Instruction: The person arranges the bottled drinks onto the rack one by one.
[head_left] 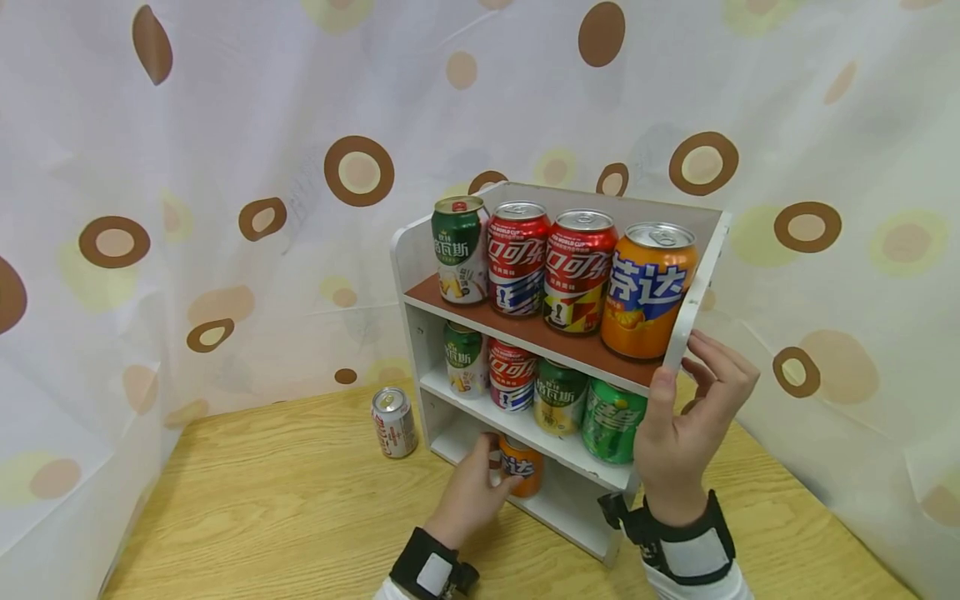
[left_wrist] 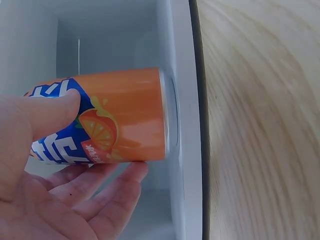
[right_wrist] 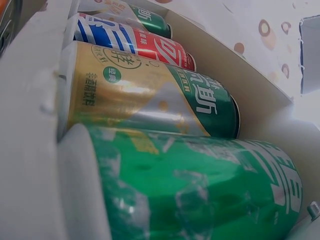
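My left hand [head_left: 468, 492] grips an orange soda can [head_left: 521, 468] on the bottom level of a white three-level shelf [head_left: 699, 287]. In the left wrist view the thumb lies across the blue label and the fingers curl around the other side. The base of the can is right at the shelf's front lip. My right hand [head_left: 681, 437] holds the shelf's right side panel, thumb at the front edge and fingers on the outer face. Close to it on the middle level stands a green can [right_wrist: 190, 185].
Several cans fill the top level, among them a red cola can [head_left: 517, 258] and an orange can [head_left: 649, 292]. A silver cola can [head_left: 394, 423] stands on the wooden table [head_left: 285, 500], left of the shelf. A patterned sheet [head_left: 480, 100] hangs behind.
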